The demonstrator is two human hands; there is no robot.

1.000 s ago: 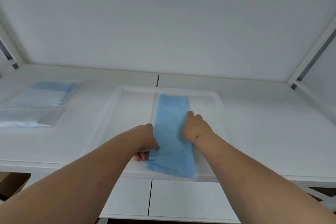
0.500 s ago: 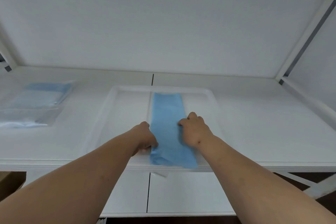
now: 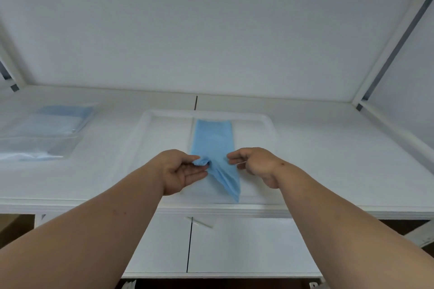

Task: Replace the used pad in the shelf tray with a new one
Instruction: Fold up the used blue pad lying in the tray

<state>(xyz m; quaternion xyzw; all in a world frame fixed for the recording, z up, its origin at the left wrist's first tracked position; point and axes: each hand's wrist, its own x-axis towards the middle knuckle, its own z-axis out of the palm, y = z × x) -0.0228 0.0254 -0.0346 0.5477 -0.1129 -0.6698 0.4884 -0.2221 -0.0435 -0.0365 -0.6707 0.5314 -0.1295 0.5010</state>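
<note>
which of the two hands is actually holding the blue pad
The left hand: it pinches a bunched corner of the blue pad lying in the tray. The right hand hovers beside the pad's other edge, fingers loosely curled, gripping nothing.

Both bare forearms reach forward from the near corners and converge toward the middle. The left hand (image 3: 182, 171) is turned palm up, thumb and fingertips pinching a bunched blue fold. The right hand (image 3: 254, 164) hovers just right of it, knuckles up, fingers loosely curled and pointing left, holding nothing.
</note>
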